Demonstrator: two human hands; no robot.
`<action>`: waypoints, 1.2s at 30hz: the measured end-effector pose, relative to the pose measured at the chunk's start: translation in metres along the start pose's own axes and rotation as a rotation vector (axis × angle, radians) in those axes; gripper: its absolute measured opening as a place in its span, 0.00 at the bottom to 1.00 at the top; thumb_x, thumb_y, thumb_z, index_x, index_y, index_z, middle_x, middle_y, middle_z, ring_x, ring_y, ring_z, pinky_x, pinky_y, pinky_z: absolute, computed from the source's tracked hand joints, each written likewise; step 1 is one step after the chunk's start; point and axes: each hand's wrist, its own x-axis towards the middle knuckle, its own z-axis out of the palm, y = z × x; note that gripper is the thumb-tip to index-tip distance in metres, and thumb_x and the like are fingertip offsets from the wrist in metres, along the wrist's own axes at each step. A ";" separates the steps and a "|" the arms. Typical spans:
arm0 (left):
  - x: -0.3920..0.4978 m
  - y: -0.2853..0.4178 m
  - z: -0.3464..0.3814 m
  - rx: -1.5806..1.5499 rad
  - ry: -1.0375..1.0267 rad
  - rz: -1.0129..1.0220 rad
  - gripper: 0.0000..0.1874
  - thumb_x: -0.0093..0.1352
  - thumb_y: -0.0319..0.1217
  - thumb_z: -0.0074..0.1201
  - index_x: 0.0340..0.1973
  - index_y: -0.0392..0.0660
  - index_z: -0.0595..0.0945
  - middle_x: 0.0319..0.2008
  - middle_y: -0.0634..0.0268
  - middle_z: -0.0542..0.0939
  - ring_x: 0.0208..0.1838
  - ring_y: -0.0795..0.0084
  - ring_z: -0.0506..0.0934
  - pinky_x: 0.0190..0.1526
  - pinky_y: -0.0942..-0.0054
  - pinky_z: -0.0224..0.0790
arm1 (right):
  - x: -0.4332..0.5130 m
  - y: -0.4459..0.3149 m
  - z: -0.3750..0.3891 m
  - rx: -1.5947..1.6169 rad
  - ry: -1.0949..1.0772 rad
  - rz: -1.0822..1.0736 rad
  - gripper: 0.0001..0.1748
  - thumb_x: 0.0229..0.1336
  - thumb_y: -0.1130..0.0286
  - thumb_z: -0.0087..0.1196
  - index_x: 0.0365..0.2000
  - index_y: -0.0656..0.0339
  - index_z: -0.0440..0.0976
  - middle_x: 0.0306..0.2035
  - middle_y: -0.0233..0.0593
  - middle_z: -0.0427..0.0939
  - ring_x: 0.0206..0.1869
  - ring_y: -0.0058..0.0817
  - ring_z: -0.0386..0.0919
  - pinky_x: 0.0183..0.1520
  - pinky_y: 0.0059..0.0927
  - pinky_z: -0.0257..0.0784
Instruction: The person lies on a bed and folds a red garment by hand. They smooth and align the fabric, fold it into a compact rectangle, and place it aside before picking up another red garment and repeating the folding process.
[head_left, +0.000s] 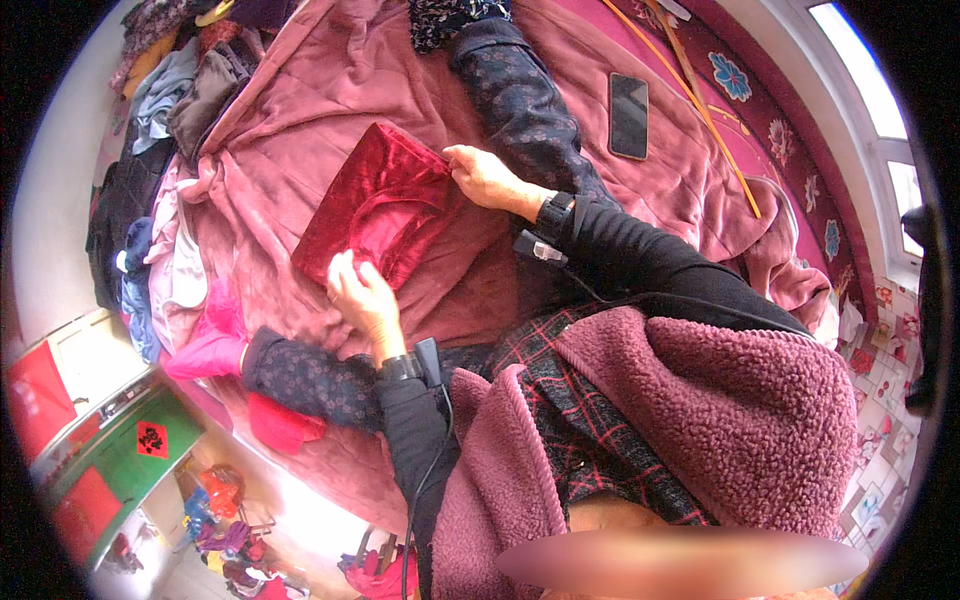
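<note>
A piece of dark red velvet fabric (337, 202), folded flat with a curved opening showing a lighter pinkish-red inside, lies over the pink blanket between my legs. My right hand (487, 178) grips its upper right corner between thumb and fingers. At its lower edge my left hand (365, 296) pinches the fabric near the opening, fingertips together. Both wrists wear black bands (555, 214) with cabled devices beside them. My legs, in dark floral trousers (517, 90), stretch out on either side of the cloth.
The pink blanket (262, 195) covers the bed. Right of my leg lies a smartphone (628, 116), with a thin yellow stick (712, 124) beyond it. Clothes (199, 97) are heaped along the left edge. Red cloth (283, 424) sits by my left leg. Bags and clothes (232, 540) stand lower left.
</note>
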 end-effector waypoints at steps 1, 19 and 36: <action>0.004 0.013 0.008 -0.036 -0.033 0.027 0.15 0.65 0.28 0.53 0.47 0.38 0.79 0.47 0.48 0.79 0.53 0.47 0.75 0.56 0.53 0.65 | 0.000 -0.001 0.002 0.043 0.005 -0.010 0.19 0.57 0.73 0.45 0.49 0.67 0.74 0.45 0.62 0.78 0.51 0.52 0.77 0.54 0.43 0.72; 0.012 0.056 0.065 -0.742 -0.378 -0.495 0.28 0.69 0.26 0.53 0.64 0.37 0.65 0.40 0.59 0.80 0.41 0.73 0.76 0.48 0.73 0.69 | 0.005 -0.008 0.026 -0.161 -0.169 0.195 0.12 0.51 0.65 0.55 0.29 0.65 0.76 0.31 0.56 0.80 0.38 0.52 0.80 0.41 0.47 0.73; -0.045 -0.027 0.015 -0.720 -0.358 -0.501 0.12 0.70 0.26 0.48 0.46 0.37 0.79 0.30 0.61 0.82 0.30 0.74 0.80 0.35 0.75 0.74 | -0.002 -0.011 0.033 -0.155 -0.160 -0.174 0.09 0.57 0.64 0.53 0.33 0.58 0.75 0.30 0.49 0.80 0.36 0.52 0.79 0.38 0.45 0.74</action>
